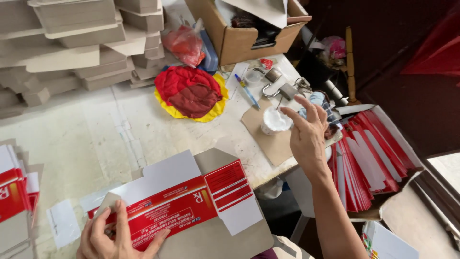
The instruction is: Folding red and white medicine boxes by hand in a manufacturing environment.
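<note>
Flattened red-and-white carton lies on the counter under my left hand, fingers spread and pressing it. Beyond the carton, my right hand hovers open and empty over the white glue cup; I should dip lightly and keep the carton pinned.

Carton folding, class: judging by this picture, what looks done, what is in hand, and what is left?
Done: folded cartons are stacked at the back. In hand: the left hand presses a flat red carton blank on the table, while the right hand reaches towards a white pot. Left: more flat blanks wait on the right.
</note>
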